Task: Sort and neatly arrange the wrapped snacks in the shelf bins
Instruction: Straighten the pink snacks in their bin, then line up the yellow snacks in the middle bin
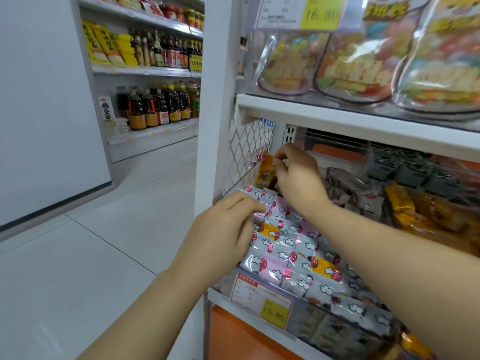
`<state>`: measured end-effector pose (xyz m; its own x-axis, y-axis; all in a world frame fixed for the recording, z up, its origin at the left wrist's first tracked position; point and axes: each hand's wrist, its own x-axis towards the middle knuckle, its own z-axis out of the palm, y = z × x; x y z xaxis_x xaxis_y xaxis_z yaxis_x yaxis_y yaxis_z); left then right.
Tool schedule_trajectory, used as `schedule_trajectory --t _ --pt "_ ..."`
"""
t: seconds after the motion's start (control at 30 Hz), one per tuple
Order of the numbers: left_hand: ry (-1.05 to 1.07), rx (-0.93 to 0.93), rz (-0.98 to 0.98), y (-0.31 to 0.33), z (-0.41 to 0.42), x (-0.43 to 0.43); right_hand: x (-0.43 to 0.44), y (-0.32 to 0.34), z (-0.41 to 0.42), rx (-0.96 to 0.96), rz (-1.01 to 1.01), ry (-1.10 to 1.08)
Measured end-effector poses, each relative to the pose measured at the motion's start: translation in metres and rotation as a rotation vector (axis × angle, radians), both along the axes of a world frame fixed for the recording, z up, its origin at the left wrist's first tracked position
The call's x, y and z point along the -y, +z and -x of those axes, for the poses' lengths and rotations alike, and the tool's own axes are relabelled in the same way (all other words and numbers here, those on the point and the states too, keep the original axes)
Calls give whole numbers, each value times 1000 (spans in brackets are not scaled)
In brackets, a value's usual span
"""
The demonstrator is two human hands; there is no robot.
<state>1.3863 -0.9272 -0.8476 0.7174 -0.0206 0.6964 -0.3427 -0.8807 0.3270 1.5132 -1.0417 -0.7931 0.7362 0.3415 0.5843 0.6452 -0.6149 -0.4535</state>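
Observation:
A clear shelf bin holds several small wrapped snacks in grey, pink and orange wrappers with cloud prints. My right hand reaches to the bin's back left corner and pinches an orange wrapped snack, held upright against the white wire mesh side. My left hand hovers at the bin's left edge, fingers curled onto a pink and grey snack. Whether it grips that snack is unclear.
To the right lie brown, dark grey and orange-yellow snack packs. A white shelf above carries clear bags of colourful sweets. A yellow price tag fronts the bin. Bottles fill a shelf across the tiled aisle.

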Motion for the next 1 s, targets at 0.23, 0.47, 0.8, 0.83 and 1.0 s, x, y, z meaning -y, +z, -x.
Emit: schedule_trajectory --t 0.23,0.47,0.8,0.83,1.0 --pt "48 -134 233 20 15 33 51 9 68 -188 -317 259" --pt "-94 -288 317 47 25 100 134 19 128 -51 -223 299" --pt "-160 -330 11 55 16 171 263 12 101 106 159 -46" --pt "-154 -331 -28 54 15 173 271 11 97 63 205 -64" --pt "-130 -353 -106 49 9 183 294 5 83 -36 557 -91"
